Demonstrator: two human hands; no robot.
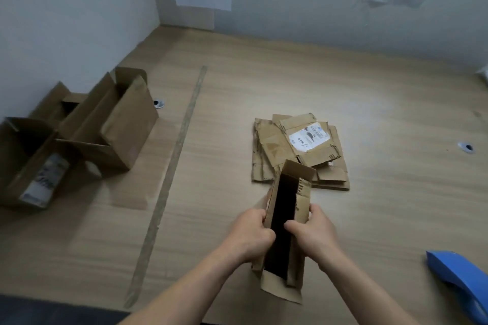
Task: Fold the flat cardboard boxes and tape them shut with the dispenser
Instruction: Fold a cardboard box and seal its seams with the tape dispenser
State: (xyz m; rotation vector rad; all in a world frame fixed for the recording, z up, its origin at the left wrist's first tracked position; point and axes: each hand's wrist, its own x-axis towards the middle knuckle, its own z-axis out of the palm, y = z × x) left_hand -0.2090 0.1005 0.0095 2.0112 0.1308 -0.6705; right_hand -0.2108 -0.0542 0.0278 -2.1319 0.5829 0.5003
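Observation:
A narrow cardboard box [301,206] stands partly opened in front of me, its dark inside facing up. My left hand [250,235] grips its left wall, fingers curled over the edge. My right hand [314,235] grips the right wall, with the thumb inside the opening. Behind it a stack of flat cardboard boxes [298,150] lies on the table, the top one bearing a white label. The blue tape dispenser [459,277] lies at the right edge, away from both hands.
Several folded, open-topped boxes [87,129] stand at the left by the wall, beyond a strip of tape [169,185] running down the wooden table [369,103]. Two paper signs hang on the back wall. Small round holes sit in the tabletop.

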